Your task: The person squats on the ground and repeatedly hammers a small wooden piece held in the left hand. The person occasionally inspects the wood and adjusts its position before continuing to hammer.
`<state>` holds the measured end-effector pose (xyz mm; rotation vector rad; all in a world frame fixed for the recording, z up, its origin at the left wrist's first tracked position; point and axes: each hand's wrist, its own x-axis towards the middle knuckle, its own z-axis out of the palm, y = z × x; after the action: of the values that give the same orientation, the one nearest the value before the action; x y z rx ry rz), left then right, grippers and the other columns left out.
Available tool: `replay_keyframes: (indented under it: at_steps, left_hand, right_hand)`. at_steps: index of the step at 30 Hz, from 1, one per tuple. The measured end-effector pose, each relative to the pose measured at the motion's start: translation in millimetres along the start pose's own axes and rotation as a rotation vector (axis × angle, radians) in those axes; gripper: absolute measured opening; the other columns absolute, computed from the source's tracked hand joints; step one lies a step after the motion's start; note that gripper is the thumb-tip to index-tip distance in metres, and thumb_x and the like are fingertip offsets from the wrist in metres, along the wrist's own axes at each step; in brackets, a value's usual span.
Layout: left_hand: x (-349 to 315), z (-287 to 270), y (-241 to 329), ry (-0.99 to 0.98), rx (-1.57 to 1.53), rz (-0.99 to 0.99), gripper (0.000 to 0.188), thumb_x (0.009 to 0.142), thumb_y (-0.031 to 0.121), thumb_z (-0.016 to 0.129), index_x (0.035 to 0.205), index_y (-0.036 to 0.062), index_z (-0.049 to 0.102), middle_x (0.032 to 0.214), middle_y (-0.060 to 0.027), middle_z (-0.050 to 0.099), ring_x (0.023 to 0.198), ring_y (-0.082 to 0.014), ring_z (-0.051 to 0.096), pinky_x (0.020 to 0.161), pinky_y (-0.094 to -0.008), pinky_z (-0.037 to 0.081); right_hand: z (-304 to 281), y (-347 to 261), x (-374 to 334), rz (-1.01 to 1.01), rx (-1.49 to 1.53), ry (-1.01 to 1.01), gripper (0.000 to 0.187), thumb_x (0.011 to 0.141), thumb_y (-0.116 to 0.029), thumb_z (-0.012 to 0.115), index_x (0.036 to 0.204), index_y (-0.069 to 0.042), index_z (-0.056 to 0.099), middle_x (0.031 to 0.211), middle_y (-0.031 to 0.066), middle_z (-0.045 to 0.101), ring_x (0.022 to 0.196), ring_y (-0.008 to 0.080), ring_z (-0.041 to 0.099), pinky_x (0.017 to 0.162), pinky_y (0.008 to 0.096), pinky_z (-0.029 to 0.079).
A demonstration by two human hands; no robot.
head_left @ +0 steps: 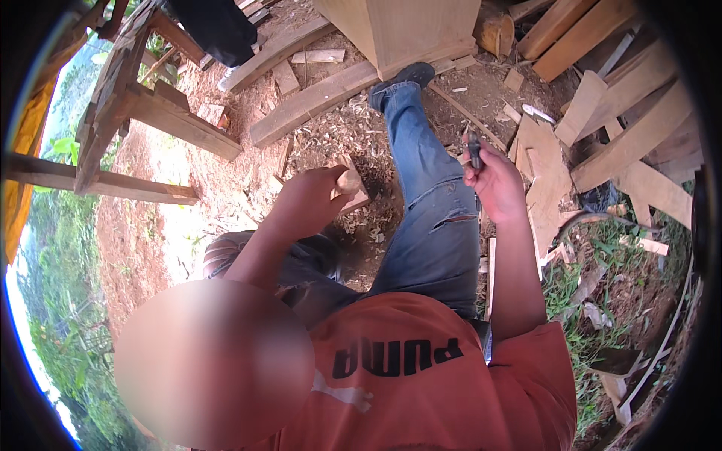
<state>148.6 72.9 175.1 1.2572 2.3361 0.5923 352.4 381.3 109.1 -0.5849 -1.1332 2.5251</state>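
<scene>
My left hand [312,197] reaches out in front of my left leg, its thumb and fingers closed on the edge of a short wooden block [353,185]. The block lies low over ground strewn with shavings. Raised to the right of my outstretched leg, my right hand [496,180] pinches a small dark cylindrical piece [474,150] between thumb and fingers. That piece points upward, and its exact kind is too small to make out.
A long timber beam [316,105] crosses the ground ahead, near a large pale wooden box [410,34]. Planks and offcuts [632,120] are heaped at the right. A rough wooden frame [169,120] stands at the left. Grass [602,301] grows at the lower right.
</scene>
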Motion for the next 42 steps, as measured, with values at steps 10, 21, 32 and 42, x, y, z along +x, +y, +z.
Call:
replay_keyframes:
  at_steps: [10,21,32,42]
  left_hand:
    - [-16.3,-14.0,-5.8,-0.026,0.033,-0.044,0.036,0.094,0.032,0.073,0.121,0.0072,0.070,0.101,-0.0197,0.077,0.098,-0.0422,0.074,0.086,-0.0543,0.057]
    - [-37.6,-31.8,-3.8,-0.055,-0.014,-0.066,0.033,0.094,0.029,0.071,0.119,0.0085,0.072,0.099,-0.0188,0.077,0.096,-0.0398,0.076,0.085,-0.0528,0.059]
    - [-41.6,-31.9,-16.1,0.071,-0.327,0.076,0.038,0.097,0.035,0.078,0.110,0.0006,0.067,0.089,-0.0212,0.072,0.087,-0.0430,0.072,0.079,-0.0505,0.053]
    - [-36.8,-34.0,-10.9,0.184,-0.498,0.149,0.032,0.102,0.022,0.077,0.122,0.0010,0.062,0.105,-0.0195,0.071,0.104,-0.0353,0.072,0.089,-0.0448,0.055]
  right_hand:
    - [183.8,-4.6,-0.2,-0.272,-0.878,-0.343,0.035,0.102,-0.001,0.072,0.137,0.002,0.068,0.109,0.0065,0.076,0.090,0.0092,0.066,0.082,0.0249,0.055]
    - [202.2,7.7,-4.8,-0.313,-0.987,-0.429,0.034,0.101,-0.002,0.075,0.135,0.001,0.071,0.107,0.0051,0.074,0.089,0.0085,0.067,0.081,0.0239,0.055]
    - [194.9,-6.9,-4.4,-0.284,-0.733,-0.299,0.037,0.101,-0.001,0.073,0.138,0.005,0.068,0.112,0.0111,0.077,0.089,0.0159,0.074,0.083,0.0287,0.060]
    - [195.0,-21.2,-38.6,-0.414,-0.681,-0.337,0.043,0.095,0.010,0.075,0.137,0.006,0.068,0.119,0.0155,0.076,0.095,0.0192,0.076,0.086,0.0310,0.061]
